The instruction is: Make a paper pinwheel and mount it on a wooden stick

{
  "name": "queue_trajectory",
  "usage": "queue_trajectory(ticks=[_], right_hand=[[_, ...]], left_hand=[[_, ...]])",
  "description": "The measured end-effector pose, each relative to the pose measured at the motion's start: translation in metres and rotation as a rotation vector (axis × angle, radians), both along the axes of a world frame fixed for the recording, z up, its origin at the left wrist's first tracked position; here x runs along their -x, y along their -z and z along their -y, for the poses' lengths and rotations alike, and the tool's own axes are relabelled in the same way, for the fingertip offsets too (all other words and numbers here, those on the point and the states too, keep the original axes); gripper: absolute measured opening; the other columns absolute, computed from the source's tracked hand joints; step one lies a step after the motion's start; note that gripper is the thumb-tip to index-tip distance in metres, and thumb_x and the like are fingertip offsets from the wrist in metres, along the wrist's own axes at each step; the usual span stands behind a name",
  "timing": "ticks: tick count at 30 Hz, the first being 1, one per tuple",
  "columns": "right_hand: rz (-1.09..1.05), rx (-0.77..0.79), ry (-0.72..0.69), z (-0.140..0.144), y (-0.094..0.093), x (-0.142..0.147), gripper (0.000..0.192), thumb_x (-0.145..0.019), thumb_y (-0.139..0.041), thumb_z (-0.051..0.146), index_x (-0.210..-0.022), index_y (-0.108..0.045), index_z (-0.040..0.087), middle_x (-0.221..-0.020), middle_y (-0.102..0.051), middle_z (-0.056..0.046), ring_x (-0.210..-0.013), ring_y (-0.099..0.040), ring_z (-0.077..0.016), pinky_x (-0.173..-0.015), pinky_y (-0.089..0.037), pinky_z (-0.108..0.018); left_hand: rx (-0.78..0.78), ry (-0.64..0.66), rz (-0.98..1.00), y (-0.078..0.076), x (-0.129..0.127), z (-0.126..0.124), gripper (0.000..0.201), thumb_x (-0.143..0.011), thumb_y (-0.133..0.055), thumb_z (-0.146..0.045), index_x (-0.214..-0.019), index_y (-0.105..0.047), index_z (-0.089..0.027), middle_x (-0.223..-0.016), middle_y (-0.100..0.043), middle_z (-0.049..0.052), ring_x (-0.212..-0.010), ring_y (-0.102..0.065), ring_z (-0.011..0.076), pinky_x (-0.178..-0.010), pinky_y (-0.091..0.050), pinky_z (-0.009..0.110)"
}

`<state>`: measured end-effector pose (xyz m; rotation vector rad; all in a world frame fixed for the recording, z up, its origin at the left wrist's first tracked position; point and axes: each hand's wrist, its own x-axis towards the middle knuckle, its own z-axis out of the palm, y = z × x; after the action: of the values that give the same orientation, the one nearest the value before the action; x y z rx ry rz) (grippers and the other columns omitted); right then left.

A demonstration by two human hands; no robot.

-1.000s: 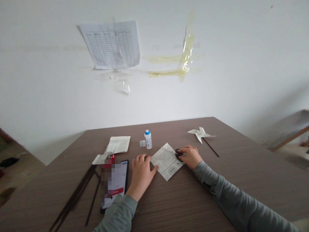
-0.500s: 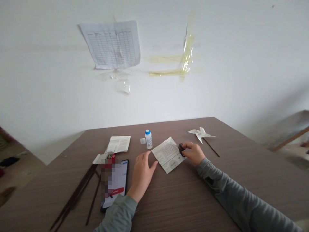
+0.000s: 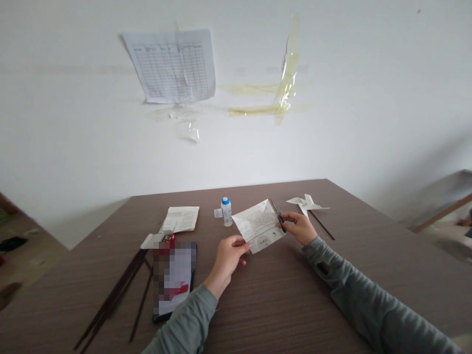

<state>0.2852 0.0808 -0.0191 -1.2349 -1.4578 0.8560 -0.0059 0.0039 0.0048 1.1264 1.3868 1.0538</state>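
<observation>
A square sheet of printed paper [image 3: 258, 223] is tilted up from the table, its lower left corner pinched by my left hand [image 3: 230, 258]. My right hand [image 3: 299, 228] grips a pair of scissors [image 3: 281, 222] with dark handles. The blades lie along the paper's right edge, pointing away from me; whether they are open or closed I cannot tell. Just beyond the paper's left corner stands a glue bottle [image 3: 226, 214] with a blue cap. Farther right lies a white paper pinwheel [image 3: 307, 202] on a thin dark stick.
To the left are a stack of printed paper [image 3: 182, 219], a small red-and-white box [image 3: 157, 241] and several dark thin sticks [image 3: 114, 297]. A phone [image 3: 177, 280] lies beside my left forearm. The wall [image 3: 258, 152] rises behind the table [image 3: 287, 305].
My left hand has moved right and taken hold of the paper's corner. The paper has lifted and turned slightly. The scissors have swung more upright along its right edge.
</observation>
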Motion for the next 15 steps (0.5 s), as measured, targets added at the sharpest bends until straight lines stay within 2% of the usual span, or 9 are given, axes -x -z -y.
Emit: queue_trajectory(ticks=[6, 9, 12, 15], right_hand=[[-0.047, 0.034, 0.06, 0.003, -0.004, 0.009, 0.051, -0.069, -0.115, 0.066, -0.089, -0.089, 0.026, -0.097, -0.098, -0.012, -0.106, -0.097, -0.0421, -0.103, -0.082, -0.058], [-0.041, 0.048, 0.119, 0.007, -0.006, 0.011, 0.052, -0.074, -0.114, 0.066, -0.088, -0.081, 0.027, -0.092, -0.096, -0.013, -0.102, -0.097, -0.0431, -0.095, -0.081, -0.054], [0.02, 0.046, 0.203, 0.012, -0.009, 0.009, 0.062, -0.071, -0.119, 0.063, -0.089, -0.068, 0.033, -0.084, -0.093, -0.01, -0.098, -0.096, -0.0433, -0.091, -0.079, -0.053], [0.089, 0.013, 0.182, 0.016, -0.01, 0.007, 0.054, -0.076, -0.116, 0.053, -0.099, -0.072, 0.033, -0.087, -0.095, -0.008, -0.097, -0.095, -0.0404, -0.094, -0.078, -0.053]], left_hand=[[-0.007, 0.025, 0.045, -0.003, 0.0, -0.003, 0.026, -0.081, -0.11, -0.019, -0.077, -0.085, -0.02, -0.077, -0.085, 0.004, -0.074, -0.081, 0.02, -0.048, -0.048, 0.019], [0.015, -0.01, 0.093, -0.006, 0.002, -0.004, 0.024, -0.078, -0.109, -0.015, -0.077, -0.086, -0.019, -0.076, -0.086, 0.005, -0.069, -0.08, 0.0188, -0.048, -0.045, 0.019], [0.032, -0.064, 0.137, -0.007, 0.005, -0.003, 0.024, -0.077, -0.11, -0.013, -0.078, -0.087, -0.02, -0.078, -0.089, 0.006, -0.07, -0.082, 0.0194, -0.05, -0.047, 0.019], [0.054, -0.101, 0.183, -0.007, 0.007, -0.001, 0.024, -0.076, -0.111, -0.012, -0.082, -0.089, -0.02, -0.082, -0.092, 0.007, -0.074, -0.086, 0.0208, -0.052, -0.051, 0.019]])
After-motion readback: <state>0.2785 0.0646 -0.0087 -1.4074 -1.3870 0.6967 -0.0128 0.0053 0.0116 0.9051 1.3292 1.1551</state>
